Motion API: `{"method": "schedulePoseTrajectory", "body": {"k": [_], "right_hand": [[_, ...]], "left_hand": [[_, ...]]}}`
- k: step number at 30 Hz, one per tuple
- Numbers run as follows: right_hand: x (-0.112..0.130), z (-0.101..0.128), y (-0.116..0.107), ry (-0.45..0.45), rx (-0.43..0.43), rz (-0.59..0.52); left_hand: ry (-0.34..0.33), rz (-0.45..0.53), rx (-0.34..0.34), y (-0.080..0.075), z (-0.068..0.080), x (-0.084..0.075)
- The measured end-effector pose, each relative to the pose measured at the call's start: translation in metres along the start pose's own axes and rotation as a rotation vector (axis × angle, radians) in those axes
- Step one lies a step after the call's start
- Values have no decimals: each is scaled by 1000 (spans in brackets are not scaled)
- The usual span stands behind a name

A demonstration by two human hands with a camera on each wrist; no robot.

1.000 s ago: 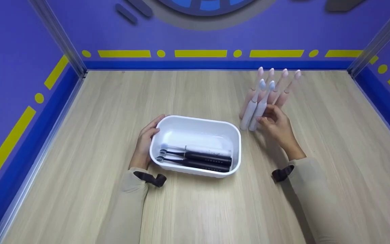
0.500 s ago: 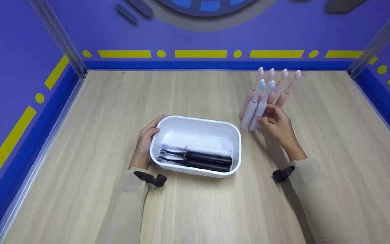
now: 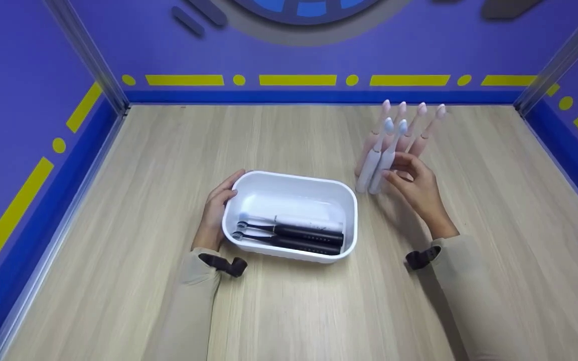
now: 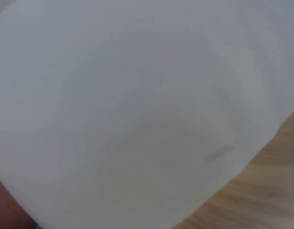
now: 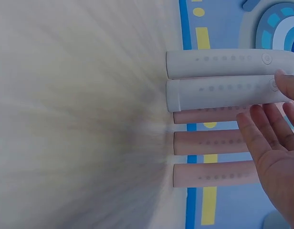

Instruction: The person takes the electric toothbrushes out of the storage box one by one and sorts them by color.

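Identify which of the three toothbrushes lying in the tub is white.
The white toothbrush lies farthest back in the tub; the two black toothbrushes lie nearer the person.

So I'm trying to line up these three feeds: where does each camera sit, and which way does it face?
Head: above the table, looking forward and down; shows both sleeves, left hand holding the white bin, right hand at the standing toothbrushes.
Left wrist: pressed close to the white bin; a sliver of hand.
Right wrist: along the tabletop at the toothbrushes; fingers show.
Shared: head and right wrist both see the toothbrushes.
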State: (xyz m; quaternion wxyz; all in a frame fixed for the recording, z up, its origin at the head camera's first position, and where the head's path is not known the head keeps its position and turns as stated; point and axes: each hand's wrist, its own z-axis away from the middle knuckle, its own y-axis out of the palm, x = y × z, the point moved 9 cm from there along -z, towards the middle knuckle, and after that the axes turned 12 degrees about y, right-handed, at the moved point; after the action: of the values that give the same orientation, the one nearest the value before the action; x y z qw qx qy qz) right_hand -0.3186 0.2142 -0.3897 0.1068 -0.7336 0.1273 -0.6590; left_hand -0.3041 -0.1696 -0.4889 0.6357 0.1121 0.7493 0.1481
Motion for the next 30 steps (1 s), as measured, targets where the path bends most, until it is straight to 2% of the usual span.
{"method": "schedulePoseTrajectory", "body": {"k": [5,9,17,30], "right_hand": [[3,-1,-4,21,-32,-53],[5,0,-7,-10,-48,-63],[-9,-7,-14,-55,-90,-115],[-1,-2,-19,-83,-138,-190]], "left_hand": [[-4,7,2,0,1,0],[-10,4,-6,0,1,0],[-1,-2,2,1,1,-1],[2,-12,11,1,0,-2]]}}
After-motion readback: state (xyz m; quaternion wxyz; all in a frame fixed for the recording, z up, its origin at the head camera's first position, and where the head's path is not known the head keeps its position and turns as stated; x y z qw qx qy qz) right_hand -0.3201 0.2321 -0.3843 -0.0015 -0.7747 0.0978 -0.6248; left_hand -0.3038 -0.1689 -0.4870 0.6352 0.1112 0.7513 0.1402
